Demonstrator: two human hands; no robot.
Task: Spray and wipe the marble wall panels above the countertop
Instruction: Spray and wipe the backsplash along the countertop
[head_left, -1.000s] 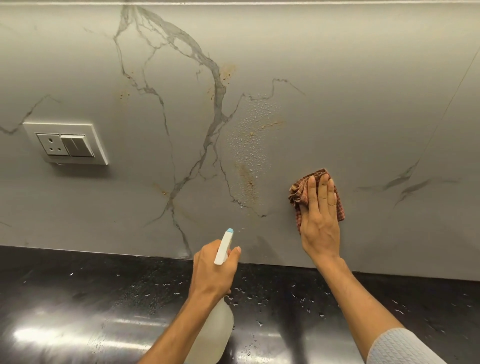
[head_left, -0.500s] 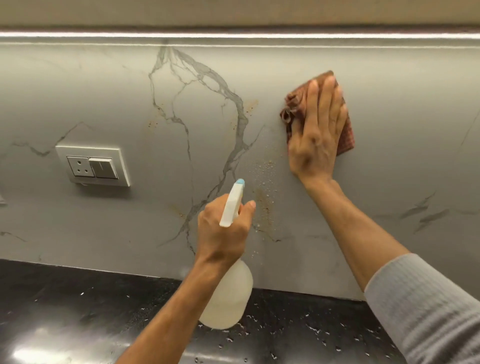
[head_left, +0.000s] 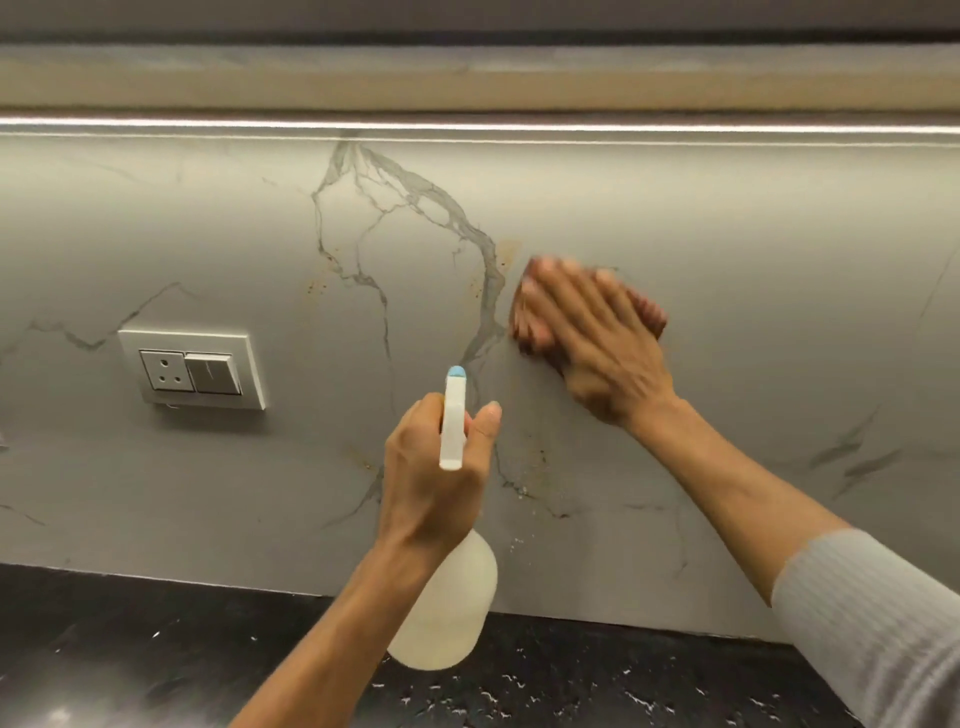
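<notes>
Right hand (head_left: 597, 343) smeared by motion blur; fingers (head_left: 558, 291) run together, outlines uncertain. Reddish cloth (head_left: 652, 317) mostly hidden beneath that hand, only blurred edges showing; pattern unreadable. Spray bottle (head_left: 449, 608): neck and trigger covered by left hand (head_left: 431, 478), lower left of body behind the forearm; liquid level cannot be told. Grey sleeve (head_left: 878, 623) cut off at right and bottom edges. Dark surface (head_left: 130, 649) runs out of frame at bottom. Socket plate (head_left: 192, 370) markings too small to read.
</notes>
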